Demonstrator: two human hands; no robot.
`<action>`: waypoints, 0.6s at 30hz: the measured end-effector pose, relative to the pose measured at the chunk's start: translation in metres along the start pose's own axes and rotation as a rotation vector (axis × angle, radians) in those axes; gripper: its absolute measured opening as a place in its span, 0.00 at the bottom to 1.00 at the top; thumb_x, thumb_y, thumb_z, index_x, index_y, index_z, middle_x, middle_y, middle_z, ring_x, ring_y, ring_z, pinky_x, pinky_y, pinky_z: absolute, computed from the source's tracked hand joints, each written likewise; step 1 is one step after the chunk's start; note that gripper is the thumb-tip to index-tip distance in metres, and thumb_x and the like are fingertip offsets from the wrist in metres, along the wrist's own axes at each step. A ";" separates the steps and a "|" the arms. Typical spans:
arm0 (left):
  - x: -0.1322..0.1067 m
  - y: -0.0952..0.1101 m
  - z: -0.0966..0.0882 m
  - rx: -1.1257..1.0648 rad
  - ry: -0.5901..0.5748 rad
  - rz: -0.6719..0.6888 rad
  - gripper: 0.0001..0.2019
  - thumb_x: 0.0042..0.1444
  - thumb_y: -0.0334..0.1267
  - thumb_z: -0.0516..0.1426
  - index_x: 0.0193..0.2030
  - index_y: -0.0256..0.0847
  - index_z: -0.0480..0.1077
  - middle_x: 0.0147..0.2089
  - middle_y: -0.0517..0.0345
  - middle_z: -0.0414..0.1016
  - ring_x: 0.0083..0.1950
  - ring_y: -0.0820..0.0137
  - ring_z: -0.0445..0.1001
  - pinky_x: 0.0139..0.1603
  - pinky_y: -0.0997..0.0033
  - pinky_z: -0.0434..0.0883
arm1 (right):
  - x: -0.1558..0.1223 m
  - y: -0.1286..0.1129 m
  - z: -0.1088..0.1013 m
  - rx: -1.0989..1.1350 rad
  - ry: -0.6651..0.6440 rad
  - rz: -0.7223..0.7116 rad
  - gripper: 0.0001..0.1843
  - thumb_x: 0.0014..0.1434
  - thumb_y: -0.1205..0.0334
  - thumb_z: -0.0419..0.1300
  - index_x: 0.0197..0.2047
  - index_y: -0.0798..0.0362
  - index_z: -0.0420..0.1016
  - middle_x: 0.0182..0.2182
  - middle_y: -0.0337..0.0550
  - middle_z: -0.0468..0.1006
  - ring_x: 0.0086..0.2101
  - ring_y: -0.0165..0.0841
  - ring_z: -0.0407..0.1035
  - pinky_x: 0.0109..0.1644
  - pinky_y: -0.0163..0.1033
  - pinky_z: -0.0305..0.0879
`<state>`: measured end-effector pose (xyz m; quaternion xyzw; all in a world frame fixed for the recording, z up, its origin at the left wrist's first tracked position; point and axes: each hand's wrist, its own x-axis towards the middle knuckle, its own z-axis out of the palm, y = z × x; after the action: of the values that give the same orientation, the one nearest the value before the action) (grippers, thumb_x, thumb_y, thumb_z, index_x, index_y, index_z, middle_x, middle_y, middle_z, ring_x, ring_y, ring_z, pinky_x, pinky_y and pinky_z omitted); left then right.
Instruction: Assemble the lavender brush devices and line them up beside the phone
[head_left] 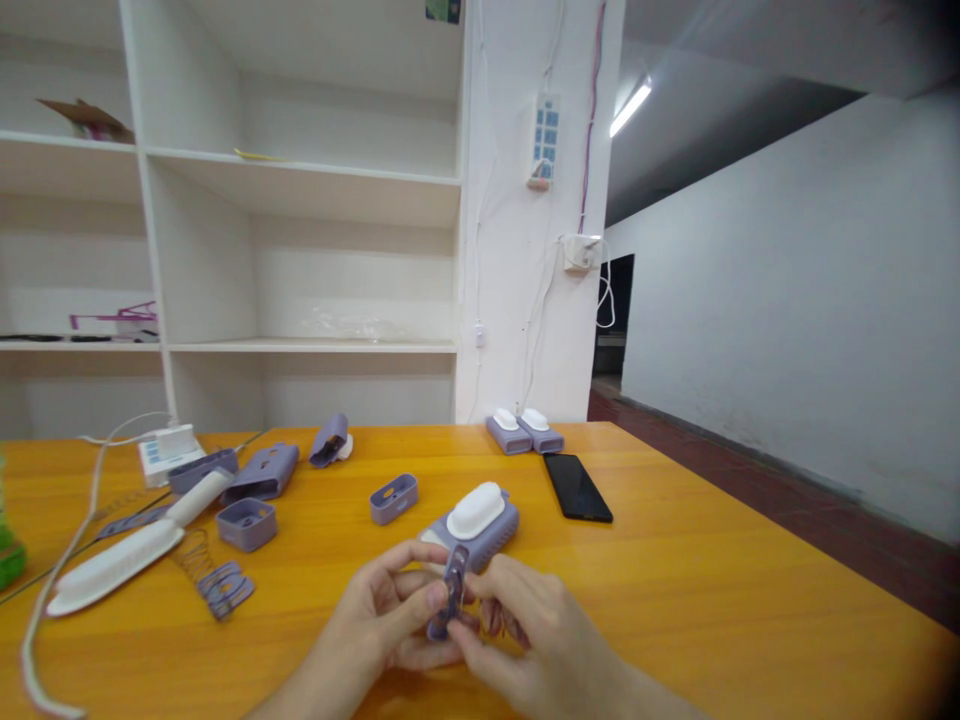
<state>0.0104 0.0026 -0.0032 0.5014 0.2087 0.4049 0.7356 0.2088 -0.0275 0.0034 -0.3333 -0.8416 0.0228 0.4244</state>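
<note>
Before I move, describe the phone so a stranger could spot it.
Find the orange table by the white pillar. Near it stand two purple cases; the phone lies just in front of the right one. Unlike those, it is flat and black.

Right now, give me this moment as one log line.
left hand: pinching small purple part; right hand: touching same part; ahead: purple case under white block

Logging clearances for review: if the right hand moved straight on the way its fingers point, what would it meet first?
Probably the small purple plastic piece at the fingertips of the right hand, then the left hand holding it; exact depth is unclear.
</note>
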 end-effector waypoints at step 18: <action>-0.001 -0.003 -0.003 0.009 0.004 -0.027 0.15 0.55 0.39 0.68 0.47 0.38 0.75 0.45 0.49 0.80 0.41 0.65 0.80 0.48 0.52 0.79 | -0.003 0.003 0.002 -0.075 -0.030 0.019 0.04 0.66 0.62 0.57 0.40 0.52 0.70 0.33 0.42 0.75 0.32 0.33 0.72 0.34 0.35 0.64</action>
<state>0.0088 0.0025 -0.0075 0.5008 0.2188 0.3950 0.7384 0.2101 -0.0261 -0.0014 -0.3568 -0.8449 0.0003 0.3985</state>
